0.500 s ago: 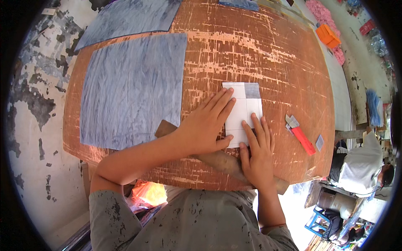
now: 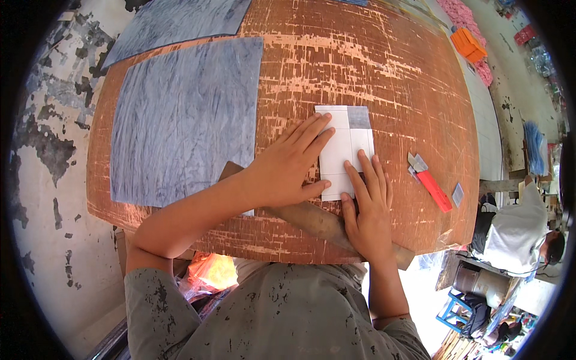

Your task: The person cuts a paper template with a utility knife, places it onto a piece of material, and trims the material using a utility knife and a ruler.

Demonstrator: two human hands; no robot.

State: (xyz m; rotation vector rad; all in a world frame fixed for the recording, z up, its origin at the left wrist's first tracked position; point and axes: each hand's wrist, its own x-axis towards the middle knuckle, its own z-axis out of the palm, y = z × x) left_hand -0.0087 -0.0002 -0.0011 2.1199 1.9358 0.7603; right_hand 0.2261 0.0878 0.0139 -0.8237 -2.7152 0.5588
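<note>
A white paper card with ruled lines (image 2: 336, 150) lies flat on the worn wooden table, with a grey-blue piece (image 2: 359, 117) showing at its upper right corner. My left hand (image 2: 294, 159) rests on the card's left side, fingers stretched out toward its top edge and thumb near the bottom. Over its lower right part my right hand (image 2: 369, 207) lies with fingers apart. Both palms hold nothing. Under my forearms a brown flat bar (image 2: 312, 225) runs slantwise near the table's front edge. To the right lies a red cutter knife (image 2: 433, 189).
A large grey-blue streaked sheet (image 2: 186, 120) covers the table's left, and another sheet (image 2: 180, 24) lies behind it. Small grey-blue scraps (image 2: 458, 195) lie beside the knife. An orange basket (image 2: 468, 45) stands past the far right edge. Another person (image 2: 513, 231) is at the right.
The whole scene sits slightly higher in the picture now. Both hands keep about the same places on the card, with no clear movement against it.
</note>
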